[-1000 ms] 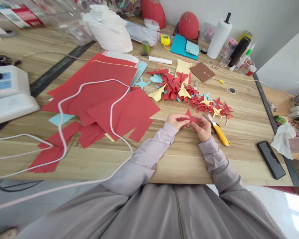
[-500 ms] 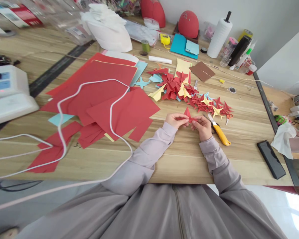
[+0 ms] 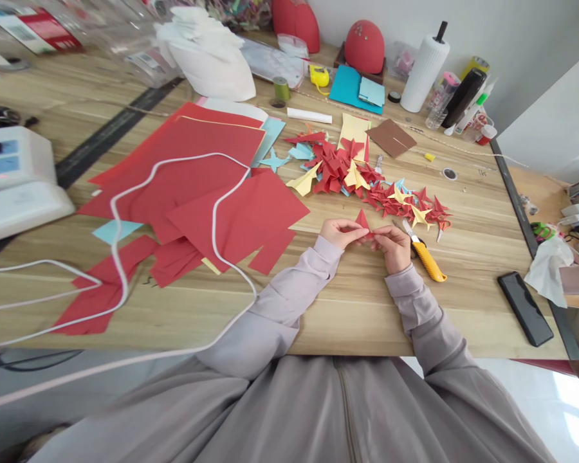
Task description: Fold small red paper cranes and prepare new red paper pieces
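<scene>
Between my two hands is a small piece of folded red paper (image 3: 361, 219), its pointed tip standing up away from me. My left hand (image 3: 338, 233) pinches its left side between thumb and fingers. On the lower right, my right hand (image 3: 392, 247) pinches the paper too, and its fingers hide part of the folds. Just beyond the hands lies a pile of folded paper stars (image 3: 335, 168), mostly red with some yellow and blue. A yellow utility knife (image 3: 428, 260) rests beside my right hand, partly over a dark-handled tool.
Large red paper sheets (image 3: 188, 167) and cut red strips (image 3: 101, 289) lie to the left, crossed by a white cable (image 3: 215, 218). A black phone (image 3: 525, 308) is near the right edge. Farther back are a yellow tape measure (image 3: 319, 76) and a brown paper piece (image 3: 392, 137).
The fingertips have shifted slightly on the folded red paper, and less of its lower right part shows. Both hands stay in nearly the same place.
</scene>
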The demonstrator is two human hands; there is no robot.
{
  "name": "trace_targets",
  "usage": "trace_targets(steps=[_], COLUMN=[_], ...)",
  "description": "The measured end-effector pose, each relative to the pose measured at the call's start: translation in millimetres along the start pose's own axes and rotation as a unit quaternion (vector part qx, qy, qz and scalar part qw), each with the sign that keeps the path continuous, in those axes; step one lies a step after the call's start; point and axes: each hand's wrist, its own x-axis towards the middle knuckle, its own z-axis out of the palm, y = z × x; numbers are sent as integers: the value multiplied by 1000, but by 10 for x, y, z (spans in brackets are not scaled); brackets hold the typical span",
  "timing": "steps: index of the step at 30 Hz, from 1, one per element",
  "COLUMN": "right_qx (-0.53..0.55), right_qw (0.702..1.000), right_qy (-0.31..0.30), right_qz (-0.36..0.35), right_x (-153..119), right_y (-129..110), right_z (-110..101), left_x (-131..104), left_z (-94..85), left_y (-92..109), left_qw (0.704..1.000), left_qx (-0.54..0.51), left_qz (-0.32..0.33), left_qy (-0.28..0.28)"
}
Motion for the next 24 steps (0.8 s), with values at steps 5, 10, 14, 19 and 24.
trace_targets(steps=[5,10,14,19,24], right_qx=[0,16,-20,-38,-4], right_qw=[1000,999,999,999,999], right_qy=[-10,-32,-35,-8,-6], right_qz=[1,11,15,22,39], right_x=[0,4,4,30,52], right_y=[8,21,18,49,70], right_z=[-5,-24,-1,5,-27], left_x=[4,24,19,-5,10], left_z=[-1,-10,-12,-22,-46], left_y=[-6,-32,-41,-3,36], left_qw=[999,998,998,999,998], left_qx=[37,49,58,36,-17], left_qz=[4,21,29,17,59], left_qy=[13,29,25,-3,12])
